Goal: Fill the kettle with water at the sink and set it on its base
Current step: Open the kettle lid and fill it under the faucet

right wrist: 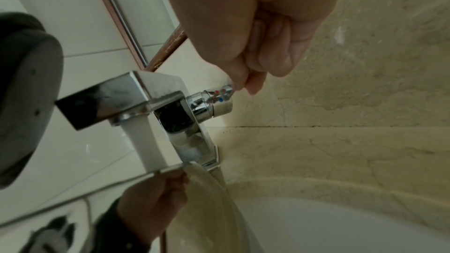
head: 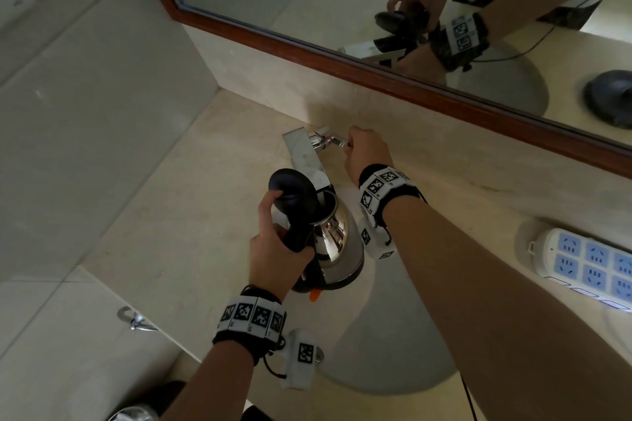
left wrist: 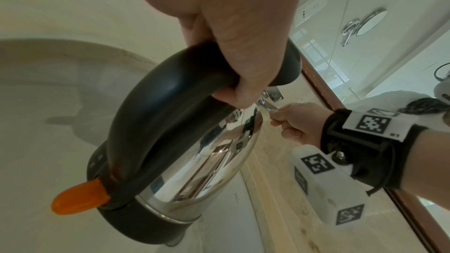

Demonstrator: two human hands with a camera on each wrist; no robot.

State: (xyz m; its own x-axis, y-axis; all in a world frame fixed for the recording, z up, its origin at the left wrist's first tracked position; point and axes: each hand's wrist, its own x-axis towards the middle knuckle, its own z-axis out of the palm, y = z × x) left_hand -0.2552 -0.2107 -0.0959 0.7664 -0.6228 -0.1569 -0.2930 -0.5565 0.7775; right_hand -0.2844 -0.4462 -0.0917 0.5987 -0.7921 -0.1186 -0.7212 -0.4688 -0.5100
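A shiny steel kettle (head: pixel 338 243) with a black handle and an orange switch (left wrist: pixel 80 197) hangs over the sink basin (head: pixel 403 345). Its black lid (head: pixel 287 181) stands open under the chrome tap (head: pixel 306 157). My left hand (head: pixel 273 243) grips the handle (left wrist: pixel 151 114). My right hand (head: pixel 355 143) pinches the tap lever (head: pixel 337 139) between thumb and fingers. In the right wrist view a white stream of water (right wrist: pixel 143 141) falls from the spout (right wrist: pixel 104 101) towards the kettle's mouth. The kettle base shows only as a reflection in the mirror (head: pixel 612 96).
A beige stone counter (head: pixel 191 215) surrounds the basin, with a backsplash and a wood-framed mirror (head: pixel 376 65) behind the tap. A white and blue power strip (head: pixel 588 267) lies on the counter at the right. Tiled wall stands on the left.
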